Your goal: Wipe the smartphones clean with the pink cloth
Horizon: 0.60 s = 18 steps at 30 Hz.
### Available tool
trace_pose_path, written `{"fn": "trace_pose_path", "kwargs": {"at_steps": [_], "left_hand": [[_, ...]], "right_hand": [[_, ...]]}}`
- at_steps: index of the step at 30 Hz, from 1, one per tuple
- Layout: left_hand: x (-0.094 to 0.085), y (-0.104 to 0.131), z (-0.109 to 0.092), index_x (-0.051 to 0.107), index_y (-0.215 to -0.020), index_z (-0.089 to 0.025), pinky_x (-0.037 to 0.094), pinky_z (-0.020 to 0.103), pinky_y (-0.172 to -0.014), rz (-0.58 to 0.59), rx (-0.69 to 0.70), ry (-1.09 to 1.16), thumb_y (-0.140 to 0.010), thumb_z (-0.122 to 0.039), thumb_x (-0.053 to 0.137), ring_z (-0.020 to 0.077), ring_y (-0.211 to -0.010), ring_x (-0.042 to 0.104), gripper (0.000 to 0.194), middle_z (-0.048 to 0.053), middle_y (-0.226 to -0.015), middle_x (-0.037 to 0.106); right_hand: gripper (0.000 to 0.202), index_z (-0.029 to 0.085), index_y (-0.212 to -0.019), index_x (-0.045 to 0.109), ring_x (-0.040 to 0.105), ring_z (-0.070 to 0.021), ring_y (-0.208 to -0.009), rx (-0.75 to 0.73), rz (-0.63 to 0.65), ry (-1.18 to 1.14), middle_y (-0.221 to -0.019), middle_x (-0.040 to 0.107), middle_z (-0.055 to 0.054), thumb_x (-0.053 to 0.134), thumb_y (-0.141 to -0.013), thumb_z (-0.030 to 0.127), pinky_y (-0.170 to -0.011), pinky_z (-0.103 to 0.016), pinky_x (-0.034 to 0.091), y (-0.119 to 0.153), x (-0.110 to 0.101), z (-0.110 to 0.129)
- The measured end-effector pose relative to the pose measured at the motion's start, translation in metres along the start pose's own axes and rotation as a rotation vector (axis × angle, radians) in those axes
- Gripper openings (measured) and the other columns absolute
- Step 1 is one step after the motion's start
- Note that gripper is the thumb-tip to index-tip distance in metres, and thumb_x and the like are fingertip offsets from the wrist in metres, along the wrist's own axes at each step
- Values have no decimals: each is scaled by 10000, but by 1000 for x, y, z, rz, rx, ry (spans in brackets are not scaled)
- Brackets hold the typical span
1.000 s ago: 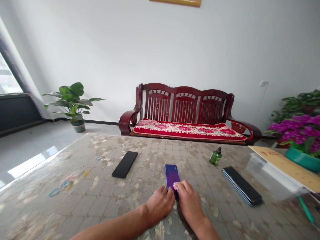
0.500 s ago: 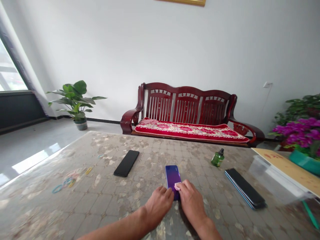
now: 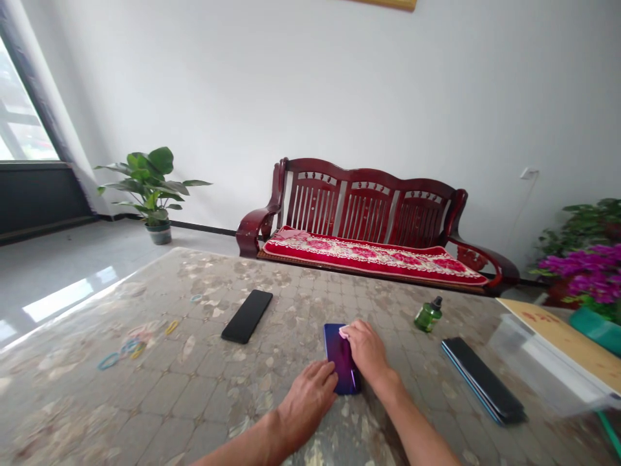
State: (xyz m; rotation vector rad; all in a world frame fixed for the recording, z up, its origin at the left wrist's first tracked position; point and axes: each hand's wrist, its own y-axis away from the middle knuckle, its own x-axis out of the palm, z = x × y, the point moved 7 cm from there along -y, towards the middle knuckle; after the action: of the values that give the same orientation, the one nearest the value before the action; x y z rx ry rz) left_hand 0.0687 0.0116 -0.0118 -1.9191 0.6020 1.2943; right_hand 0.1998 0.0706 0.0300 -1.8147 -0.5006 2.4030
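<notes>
A smartphone with a glossy blue-purple back (image 3: pixel 341 362) lies flat on the patterned tablecloth (image 3: pixel 194 375) in front of me. My left hand (image 3: pixel 313 391) holds it at its lower left edge, fingers close together and fingertips on the rim. Between the fingers of my right hand (image 3: pixel 367 349) is pinched a small white tissue or cloth wad (image 3: pixel 344 332), pressed on the upper right of the phone's back. Most of the wad is hidden by the fingers. Left of the hands lies a black phone (image 3: pixel 247 316); to the right stands a green bottle (image 3: pixel 427 315) with a black top.
Stacked phones (image 3: pixel 482 380) lie at the right, beside a clear plastic box (image 3: pixel 526 362) with a yellowish board (image 3: pixel 557 333) on it. Coloured rings (image 3: pixel 129 348) are scattered at the left. Purple flowers (image 3: pixel 585 275) stand far right. A red wooden bench (image 3: pixel 369 207) is behind the table.
My right hand has slid the white wad up the phone's back, towards the top edge. My left fingers have straightened somewhat at the phone's left side. The view has shifted slightly.
</notes>
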Motion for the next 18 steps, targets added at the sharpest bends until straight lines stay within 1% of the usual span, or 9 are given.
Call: {"fn": "trace_pose_path", "kwargs": {"at_steps": [2,4,6,9,11,12,14,18], "left_hand": [[-1,-1,-1,612,-1081,-180,450,367,-1051,-7,8,-4,-926,-136,544,224,-1162,585,175,85,-1204,652],[-1,-1,-1,611,-1082,-173,447,369,-1055,-7,12,-1,-915,-127,555,228,-1172,581,182,89,-1204,653],[-2,-1,-1,613,-1072,-169,448,367,-1054,-13,16,11,-906,-132,575,233,-1167,583,174,86,-1189,659],[-3,-1,-2,614,-1058,-158,445,372,-1058,-34,23,20,-894,-132,588,241,-1169,581,168,87,-1180,662],[-3,-1,-3,608,-1070,-147,433,387,-1073,-33,36,13,-888,-126,577,250,-1195,566,187,98,-1187,657],[-3,-1,-3,605,-1075,-143,428,392,-1078,-23,45,11,-886,-126,567,253,-1207,558,193,105,-1187,656],[-1,-1,-4,599,-1082,-142,422,396,-1084,2,56,16,-888,-136,549,255,-1230,544,200,114,-1191,655],[1,0,0,587,-1115,-146,415,399,-1092,-3,37,27,-865,-126,549,259,-1267,519,254,125,-1277,621]], "right_hand": [[290,260,-971,739,582,-172,-953,7,-2,-14,-949,671,-36,469,-931,160,-855,-254,418,-6,3,-4],[307,260,-990,737,584,-171,-962,3,11,-28,-955,672,-35,459,-926,147,-863,-251,418,-1,3,-3],[322,268,-988,735,588,-171,-958,-23,45,-52,-954,673,-31,451,-915,135,-859,-253,419,12,0,1],[316,275,-938,732,588,-172,-927,-73,117,-91,-909,664,-24,449,-906,141,-824,-259,420,35,-7,10],[318,279,-935,728,587,-172,-922,-82,136,-110,-906,658,-21,442,-902,143,-814,-260,421,42,-9,11],[323,279,-934,727,587,-173,-920,-76,134,-111,-904,656,-21,436,-901,143,-812,-261,422,42,-9,11],[335,278,-934,730,589,-176,-915,-56,115,-94,-904,657,-24,427,-900,139,-815,-263,426,32,-5,7],[326,272,-945,736,592,-182,-933,-27,56,-42,-926,667,-32,442,-903,137,-842,-268,427,-4,4,-1]]}}
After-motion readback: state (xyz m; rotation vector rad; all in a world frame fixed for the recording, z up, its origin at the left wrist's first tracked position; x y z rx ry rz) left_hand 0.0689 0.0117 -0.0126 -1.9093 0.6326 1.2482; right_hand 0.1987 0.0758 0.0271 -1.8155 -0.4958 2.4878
